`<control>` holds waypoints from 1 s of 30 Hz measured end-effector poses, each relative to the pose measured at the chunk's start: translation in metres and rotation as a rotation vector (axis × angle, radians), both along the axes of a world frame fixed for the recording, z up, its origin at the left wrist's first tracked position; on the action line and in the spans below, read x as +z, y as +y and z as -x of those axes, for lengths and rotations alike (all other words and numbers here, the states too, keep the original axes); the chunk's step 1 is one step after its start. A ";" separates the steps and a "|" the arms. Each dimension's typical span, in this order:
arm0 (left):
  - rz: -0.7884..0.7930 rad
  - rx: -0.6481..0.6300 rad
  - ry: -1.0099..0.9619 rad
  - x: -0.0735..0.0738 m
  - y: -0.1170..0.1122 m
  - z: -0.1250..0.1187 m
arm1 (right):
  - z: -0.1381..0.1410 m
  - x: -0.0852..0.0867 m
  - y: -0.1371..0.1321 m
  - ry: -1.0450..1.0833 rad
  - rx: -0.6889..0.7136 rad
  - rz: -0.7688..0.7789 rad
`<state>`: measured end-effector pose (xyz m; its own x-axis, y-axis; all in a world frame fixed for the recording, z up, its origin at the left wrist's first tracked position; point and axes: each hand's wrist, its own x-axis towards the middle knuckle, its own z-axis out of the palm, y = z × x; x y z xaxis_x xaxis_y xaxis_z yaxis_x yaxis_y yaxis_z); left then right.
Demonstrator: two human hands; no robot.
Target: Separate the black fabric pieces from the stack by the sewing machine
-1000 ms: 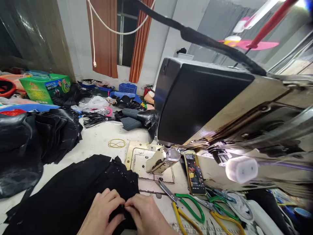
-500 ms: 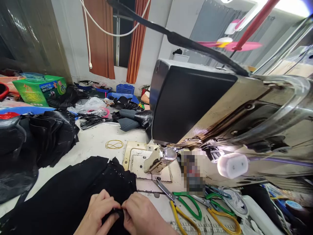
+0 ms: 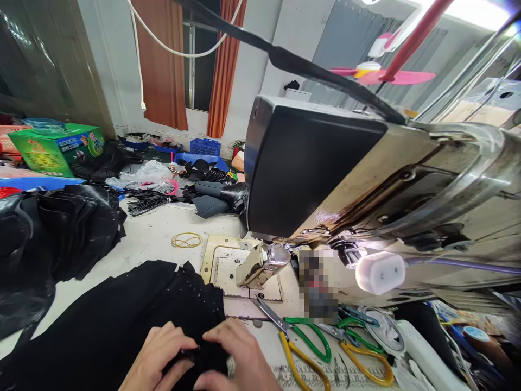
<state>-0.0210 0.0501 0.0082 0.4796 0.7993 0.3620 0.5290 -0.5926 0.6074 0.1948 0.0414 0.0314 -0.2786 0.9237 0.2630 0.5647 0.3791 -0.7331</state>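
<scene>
Black fabric pieces lie spread over the front left of the white table, with small white specks along their right edge. My left hand is closed at the fabric's near edge, pinching a small dark fold between thumb and fingers. Just to its right, my right hand is open, thumb and fingers apart, over the fabric's edge and holding nothing. A sewing machine stands beyond, its presser foot area above the metal plate. Green-and-yellow handled scissors rest right of my right hand.
A second pair of scissors and a ruler strip lie front right. Stacked black leather-like pieces occupy the left. A yellow thread loop, bundled black strips and a green box sit farther back.
My right hand has let go of the fabric's edge and opened, its thumb and fingers spreading apart. My left hand keeps its pinch. The view has shifted slightly.
</scene>
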 end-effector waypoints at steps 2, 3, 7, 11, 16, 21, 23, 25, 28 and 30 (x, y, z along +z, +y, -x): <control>-0.053 0.020 -0.030 -0.004 0.001 0.000 | 0.005 -0.008 -0.005 0.013 -0.033 0.058; -0.079 0.043 -0.042 -0.006 0.001 -0.001 | 0.007 -0.012 -0.006 0.029 -0.084 0.116; -0.175 0.132 -0.093 -0.007 -0.005 -0.008 | -0.002 -0.019 -0.002 0.099 -0.141 0.239; -0.386 0.025 -0.133 0.001 -0.011 -0.013 | -0.018 -0.019 0.000 0.107 0.073 0.109; -0.458 -0.117 -0.141 0.016 -0.018 -0.007 | -0.020 -0.021 0.001 0.159 0.015 0.162; -0.434 -0.062 -0.091 0.020 -0.023 -0.005 | -0.013 -0.037 0.004 0.066 -0.078 0.026; -0.426 -0.017 -0.098 0.019 -0.025 -0.006 | -0.009 -0.039 0.007 0.062 -0.036 -0.038; -0.416 -0.003 -0.108 0.020 -0.028 -0.008 | -0.003 -0.039 0.011 0.060 -0.026 -0.058; -0.375 0.018 -0.103 0.020 -0.028 -0.011 | 0.006 -0.044 0.015 0.004 -0.068 -0.064; -0.356 0.059 -0.096 0.016 -0.027 -0.014 | 0.009 -0.050 0.016 -0.022 -0.073 -0.066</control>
